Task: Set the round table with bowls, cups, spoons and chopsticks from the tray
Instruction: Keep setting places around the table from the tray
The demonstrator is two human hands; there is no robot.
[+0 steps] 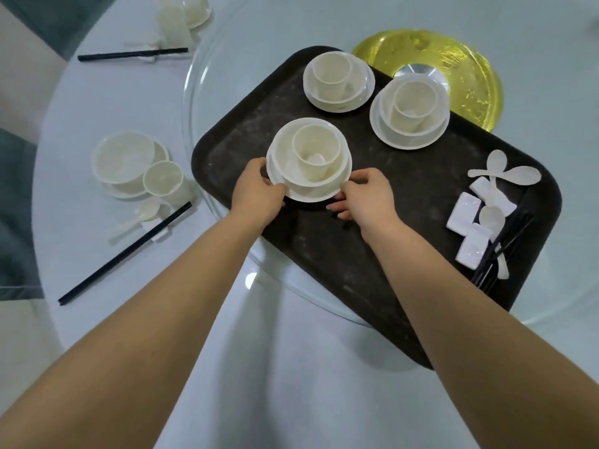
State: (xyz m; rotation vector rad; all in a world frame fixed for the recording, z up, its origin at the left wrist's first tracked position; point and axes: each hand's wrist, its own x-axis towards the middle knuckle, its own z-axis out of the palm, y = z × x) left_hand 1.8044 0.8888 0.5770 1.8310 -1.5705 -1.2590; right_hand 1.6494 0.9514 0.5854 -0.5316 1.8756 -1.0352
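A round table (291, 400) in pale cloth carries a glass turntable (194, 102), and a dark tray (324, 254) lies partly over its edge (scuffed, well used). The nearest stacked set (309, 162), cup in bowl on saucer, stands upright near the tray's left end. The left hand (259, 186) and right hand (366, 196) pinch the saucer's opposite rims. Chopsticks (505, 251) lie lengthwise along the tray's right edge.

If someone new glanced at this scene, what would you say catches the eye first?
Probably the two hands, left and right, gripping the nearest stacked plate, bowl and cup set on the dark tray. Next, the gold disc behind the tray, then the black chopsticks laid at a finished setting on the left.
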